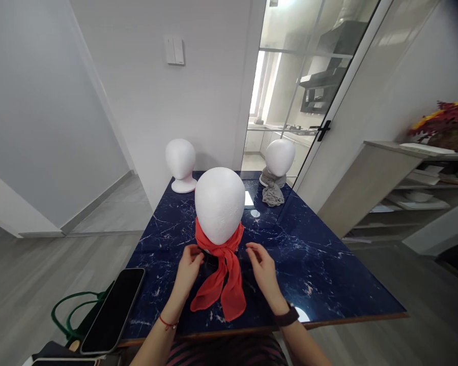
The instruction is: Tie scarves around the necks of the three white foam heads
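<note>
A white foam mannequin head stands at the middle of the table. Round its neck is a red scarf, knotted in front, with two tails spread on the tabletop. My left hand is beside the scarf on the left, fingers bent and thumb apart, with nothing visible in it. On the other side, my right hand hovers just off the scarf, thumb and fingers apart and holding nothing. Farther back are a bare white mannequin head at left and another mannequin head at right wearing a knotted grey scarf.
The dark blue marble-patterned table meets the wall and a glass door. A phone lies at the front left edge, by a bag with green handles. Open shelves stand at right.
</note>
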Demonstrator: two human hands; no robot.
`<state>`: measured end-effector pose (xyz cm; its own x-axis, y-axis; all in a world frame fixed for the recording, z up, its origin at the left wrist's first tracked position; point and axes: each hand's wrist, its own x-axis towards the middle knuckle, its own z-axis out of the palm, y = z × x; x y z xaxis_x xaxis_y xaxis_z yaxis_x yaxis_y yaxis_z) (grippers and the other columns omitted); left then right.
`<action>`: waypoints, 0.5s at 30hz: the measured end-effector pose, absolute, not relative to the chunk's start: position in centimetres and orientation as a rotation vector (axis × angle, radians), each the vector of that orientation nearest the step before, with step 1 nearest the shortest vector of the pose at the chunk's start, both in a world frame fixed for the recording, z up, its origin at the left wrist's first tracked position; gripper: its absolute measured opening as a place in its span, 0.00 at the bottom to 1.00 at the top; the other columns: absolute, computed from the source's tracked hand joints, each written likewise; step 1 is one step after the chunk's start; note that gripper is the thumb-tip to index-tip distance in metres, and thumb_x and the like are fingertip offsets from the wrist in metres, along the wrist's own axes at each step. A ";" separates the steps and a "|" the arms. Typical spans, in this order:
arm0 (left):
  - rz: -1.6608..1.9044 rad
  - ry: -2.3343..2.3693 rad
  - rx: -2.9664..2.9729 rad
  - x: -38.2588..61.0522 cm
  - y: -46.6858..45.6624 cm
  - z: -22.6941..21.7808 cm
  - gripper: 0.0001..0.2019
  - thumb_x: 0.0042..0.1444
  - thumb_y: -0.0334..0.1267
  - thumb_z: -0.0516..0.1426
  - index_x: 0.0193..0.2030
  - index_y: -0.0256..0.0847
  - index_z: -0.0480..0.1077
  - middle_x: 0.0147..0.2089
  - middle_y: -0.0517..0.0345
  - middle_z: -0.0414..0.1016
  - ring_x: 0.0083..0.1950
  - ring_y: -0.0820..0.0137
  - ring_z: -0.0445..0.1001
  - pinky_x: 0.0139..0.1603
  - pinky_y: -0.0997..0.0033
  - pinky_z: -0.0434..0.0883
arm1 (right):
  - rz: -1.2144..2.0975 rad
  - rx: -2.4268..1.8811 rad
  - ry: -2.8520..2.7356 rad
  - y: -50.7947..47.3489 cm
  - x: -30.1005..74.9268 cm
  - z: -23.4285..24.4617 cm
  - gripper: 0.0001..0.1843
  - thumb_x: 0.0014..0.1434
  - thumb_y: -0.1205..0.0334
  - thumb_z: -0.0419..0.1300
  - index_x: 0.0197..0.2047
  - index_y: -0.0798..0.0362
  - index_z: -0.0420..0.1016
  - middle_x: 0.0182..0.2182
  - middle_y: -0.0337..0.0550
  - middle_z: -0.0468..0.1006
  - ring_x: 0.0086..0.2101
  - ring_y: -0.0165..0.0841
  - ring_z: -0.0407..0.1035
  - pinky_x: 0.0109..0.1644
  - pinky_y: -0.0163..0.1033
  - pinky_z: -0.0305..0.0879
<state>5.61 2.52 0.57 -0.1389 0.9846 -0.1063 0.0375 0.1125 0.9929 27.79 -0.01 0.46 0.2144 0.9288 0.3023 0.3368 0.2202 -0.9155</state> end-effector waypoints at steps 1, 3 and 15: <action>1.254 1.476 1.119 4.9 3.2 0.9 0.17 0.49 0.41 0.56 0.46 0.39 0.64 0.45 0.48 0.73 0.45 0.64 0.74 0.47 0.62 0.71 | 0.631 -1.354 -1.321 0.9 28.7 0.2 0.14 0.57 0.63 0.53 0.47 0.51 0.72 0.44 0.48 0.75 0.42 0.38 0.70 0.46 0.43 0.66; 1.317 1.560 1.109 4.1 4.7 1.6 0.20 0.54 0.40 0.52 0.54 0.41 0.62 0.56 0.46 0.68 0.57 0.63 0.67 0.55 0.61 0.66 | 0.614 -1.356 -1.407 3.0 29.9 -0.5 0.23 0.52 0.68 0.54 0.52 0.52 0.70 0.50 0.49 0.73 0.46 0.39 0.69 0.50 0.46 0.65; 1.413 1.211 1.032 7.4 9.2 0.3 0.20 0.62 0.46 0.46 0.54 0.39 0.69 0.63 0.52 0.64 0.65 0.65 0.59 0.68 0.60 0.51 | 0.598 -1.405 -1.477 9.2 26.2 -2.6 0.15 0.60 0.61 0.47 0.39 0.53 0.75 0.39 0.49 0.77 0.39 0.38 0.69 0.46 0.43 0.65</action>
